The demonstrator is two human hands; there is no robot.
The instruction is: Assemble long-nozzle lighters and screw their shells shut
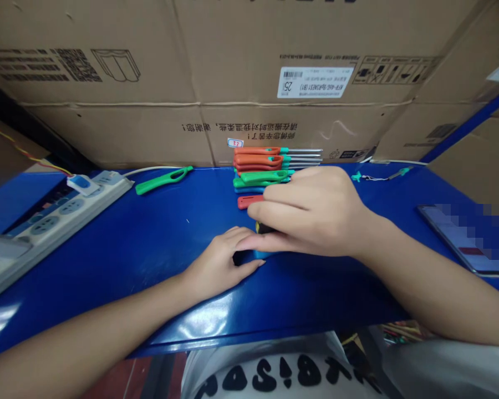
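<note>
My right hand (316,213) is closed around a tool with a black and yellow handle (263,227), mostly covered by the fingers. Just left of it, my left hand (220,260) rests low on the blue table, its thumb and fingers curved about a small blue piece (260,254), most of which is hidden. Beyond the hands lies a row of long-nosed lighters: orange ones (258,160) with metal rods, then green handles (261,178) and a blue one beneath. A red handle (249,201) sits nearest, partly behind my right hand.
A green lighter handle (163,180) lies at left, near a white power strip (58,221) with plugs. A large cardboard box (149,127) stands along the back. At right are a phone (461,238) and a small teal-ended item on a cord (376,177).
</note>
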